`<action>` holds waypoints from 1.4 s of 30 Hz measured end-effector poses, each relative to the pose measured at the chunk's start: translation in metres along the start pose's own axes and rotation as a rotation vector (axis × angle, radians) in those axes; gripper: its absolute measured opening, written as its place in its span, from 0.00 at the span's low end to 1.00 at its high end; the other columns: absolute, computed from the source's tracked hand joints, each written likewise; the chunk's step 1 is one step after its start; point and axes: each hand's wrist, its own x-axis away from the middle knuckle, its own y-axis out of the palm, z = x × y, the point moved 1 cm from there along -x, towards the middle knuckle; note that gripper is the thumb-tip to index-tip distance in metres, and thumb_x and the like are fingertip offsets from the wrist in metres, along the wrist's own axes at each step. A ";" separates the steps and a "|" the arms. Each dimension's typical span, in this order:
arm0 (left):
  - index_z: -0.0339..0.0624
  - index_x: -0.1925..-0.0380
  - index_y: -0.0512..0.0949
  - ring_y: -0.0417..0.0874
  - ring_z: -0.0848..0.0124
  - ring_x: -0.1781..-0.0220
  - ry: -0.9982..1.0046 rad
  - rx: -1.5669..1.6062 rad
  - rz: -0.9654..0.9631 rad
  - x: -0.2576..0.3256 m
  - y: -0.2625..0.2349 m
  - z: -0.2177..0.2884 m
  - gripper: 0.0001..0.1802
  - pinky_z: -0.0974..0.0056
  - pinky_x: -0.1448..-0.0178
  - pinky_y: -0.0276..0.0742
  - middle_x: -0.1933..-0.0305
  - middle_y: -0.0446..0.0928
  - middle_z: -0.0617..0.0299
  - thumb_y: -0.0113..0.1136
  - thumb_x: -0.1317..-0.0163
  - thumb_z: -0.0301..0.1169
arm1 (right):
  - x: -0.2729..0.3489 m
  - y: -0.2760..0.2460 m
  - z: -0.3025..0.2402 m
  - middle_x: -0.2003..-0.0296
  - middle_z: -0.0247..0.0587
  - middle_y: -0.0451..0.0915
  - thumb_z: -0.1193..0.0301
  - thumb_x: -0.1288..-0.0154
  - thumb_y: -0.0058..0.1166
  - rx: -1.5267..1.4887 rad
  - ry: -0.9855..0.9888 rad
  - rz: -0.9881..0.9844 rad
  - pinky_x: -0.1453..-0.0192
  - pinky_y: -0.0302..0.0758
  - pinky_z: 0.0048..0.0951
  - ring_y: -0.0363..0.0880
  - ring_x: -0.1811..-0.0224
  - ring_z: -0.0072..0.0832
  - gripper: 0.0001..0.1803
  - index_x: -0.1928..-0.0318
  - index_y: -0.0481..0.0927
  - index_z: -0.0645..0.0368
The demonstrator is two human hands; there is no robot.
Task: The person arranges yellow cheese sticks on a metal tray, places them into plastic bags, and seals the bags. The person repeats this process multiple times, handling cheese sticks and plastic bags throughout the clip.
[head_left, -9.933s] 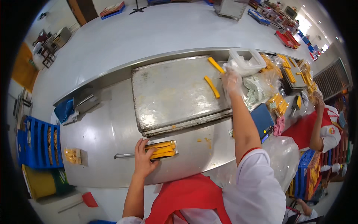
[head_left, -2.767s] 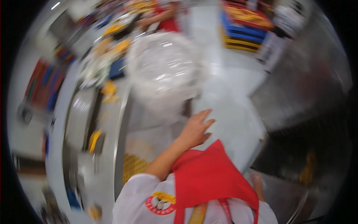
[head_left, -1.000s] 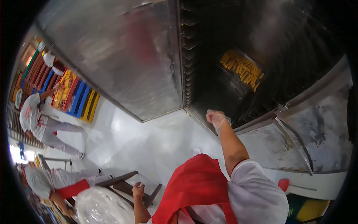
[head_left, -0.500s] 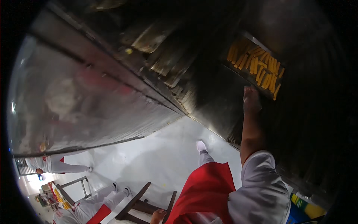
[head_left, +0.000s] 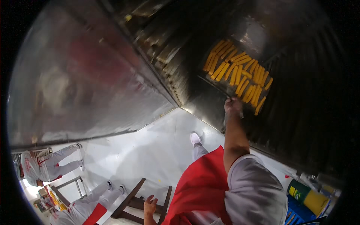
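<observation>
A dark, flat tray bears several rows of golden-yellow sticks that look like baked dough. It is inside a dark, soot-stained metal chamber, perhaps an oven. My right hand, in what looks like a thin clear glove, grips the tray's near edge with its fingers closed; the arm is stretched far out. Low in the view, my left hand holds nothing, and its fingers are apart. It is beside a dark-framed stand.
A large metal door or panel fills the left side. Two people in white and red, one person farther off and another person, are at the lower left. A green-and-yellow container and a blue crate are at the lower right.
The tray and my right hand have shifted left in the view, which has also moved. My left hand has come further into sight, its fingers apart.
</observation>
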 end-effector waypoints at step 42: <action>0.43 0.41 0.76 0.77 0.45 0.37 0.068 0.181 0.489 0.993 0.379 -0.263 0.27 0.48 0.34 0.75 0.30 0.67 0.44 0.65 0.40 0.41 | 1.074 -0.109 -0.478 0.77 0.33 0.72 0.80 0.56 0.49 1.363 0.687 -0.864 0.73 0.79 0.31 0.75 0.78 0.30 0.09 0.71 0.71 0.55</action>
